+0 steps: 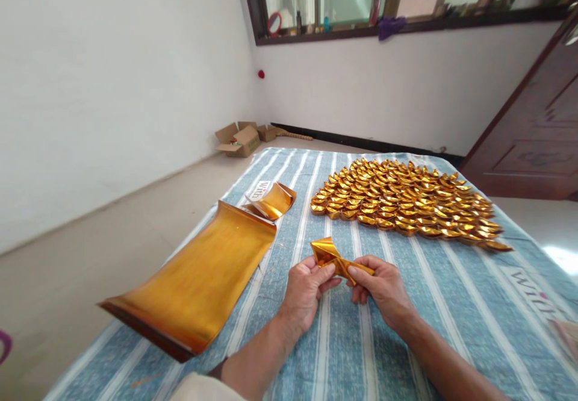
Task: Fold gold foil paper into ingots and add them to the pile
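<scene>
A partly folded piece of gold foil paper [326, 250] is held between my two hands, above the near middle of the cloth. My left hand [306, 289] pinches its left part, where a pointed flap sticks up. On the other side, my right hand [383, 286] grips the narrow right end with thumb and fingers. To the left lies a large stack of flat gold foil sheets [203, 274], its ends curling up. Just behind that stack is a smaller curled piece of gold foil [273, 201]. Many folded gold paper ingots [401, 199] sit in close rows at the back right.
A blue and white striped cloth [334, 353] covers the table. Open cardboard boxes [241, 140] stand on the floor by the far corner. A window sill [325, 34] with small bottles and a purple cloth [391, 26] runs along the back wall. A brown door [528, 118] is at right.
</scene>
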Available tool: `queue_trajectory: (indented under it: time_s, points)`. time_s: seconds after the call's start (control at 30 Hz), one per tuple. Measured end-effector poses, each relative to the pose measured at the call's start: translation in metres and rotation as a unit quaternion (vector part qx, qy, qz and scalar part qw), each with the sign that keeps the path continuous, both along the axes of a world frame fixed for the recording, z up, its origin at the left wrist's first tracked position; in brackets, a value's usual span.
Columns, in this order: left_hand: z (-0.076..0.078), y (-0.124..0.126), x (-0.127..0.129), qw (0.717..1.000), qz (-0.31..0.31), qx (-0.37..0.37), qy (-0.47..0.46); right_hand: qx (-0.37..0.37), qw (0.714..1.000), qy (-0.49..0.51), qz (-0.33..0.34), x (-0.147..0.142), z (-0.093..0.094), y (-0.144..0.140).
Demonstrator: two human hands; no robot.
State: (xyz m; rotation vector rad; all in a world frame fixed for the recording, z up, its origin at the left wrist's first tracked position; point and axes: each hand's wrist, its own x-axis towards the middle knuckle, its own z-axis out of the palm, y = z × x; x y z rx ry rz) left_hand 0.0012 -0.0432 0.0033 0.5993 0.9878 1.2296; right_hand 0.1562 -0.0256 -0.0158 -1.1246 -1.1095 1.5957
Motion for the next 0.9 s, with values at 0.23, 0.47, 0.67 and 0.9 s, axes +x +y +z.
queue_trajectory:
  time_s: [0.23,0.47,0.67,0.9]
  points:
    - [-0.0035,-0.0004,-0.0015,1.0,0.003,0.001,-0.003,0.003,1.0,-0.006,0.005,0.0,-0.0006,-0.0016]
    - [-0.0038,-0.0023,-0.0013,1.0,0.003,0.003,-0.005,-0.001,1.0,-0.006,0.021,0.0009,-0.0031,-0.0027]
    - [-0.0038,-0.0016,-0.0013,1.0,0.006,-0.014,-0.021,-0.004,1.0,-0.007,0.02,0.0007,-0.0022,-0.0033]
    - [-0.0042,-0.0009,-0.0018,0.999,-0.001,-0.025,-0.033,-0.001,1.0,-0.015,0.009,0.0003,-0.003,-0.0026]
